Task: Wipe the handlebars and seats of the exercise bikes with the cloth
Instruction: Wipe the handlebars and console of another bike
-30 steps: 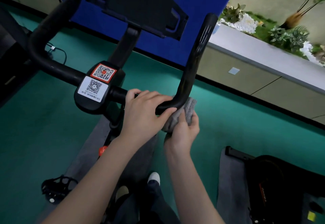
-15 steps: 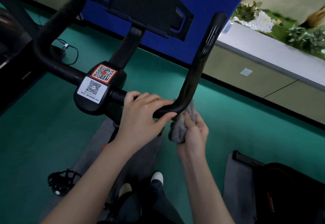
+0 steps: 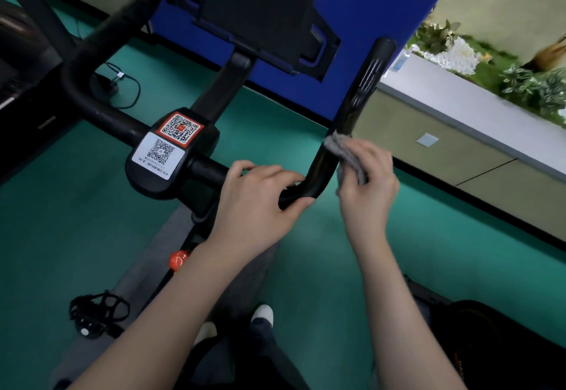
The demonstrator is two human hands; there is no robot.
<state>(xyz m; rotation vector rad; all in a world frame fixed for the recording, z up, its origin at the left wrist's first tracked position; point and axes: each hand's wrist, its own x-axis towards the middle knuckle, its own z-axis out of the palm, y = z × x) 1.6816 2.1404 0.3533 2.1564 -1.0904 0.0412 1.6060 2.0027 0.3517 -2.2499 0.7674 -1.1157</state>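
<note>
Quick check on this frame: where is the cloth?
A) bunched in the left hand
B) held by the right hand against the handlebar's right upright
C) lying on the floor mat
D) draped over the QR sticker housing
B: the right hand holds the grey cloth against the right upright of the handlebar, just above the bend, while the left hand grips the crossbar with no cloth in it.

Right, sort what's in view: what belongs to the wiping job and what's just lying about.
Belongs to the job: handlebar, gripped by the left hand; grey cloth, held against it by the right hand.

Just lying about: pedal, floor cable, red knob, QR stickers, plants on the ledge.
</note>
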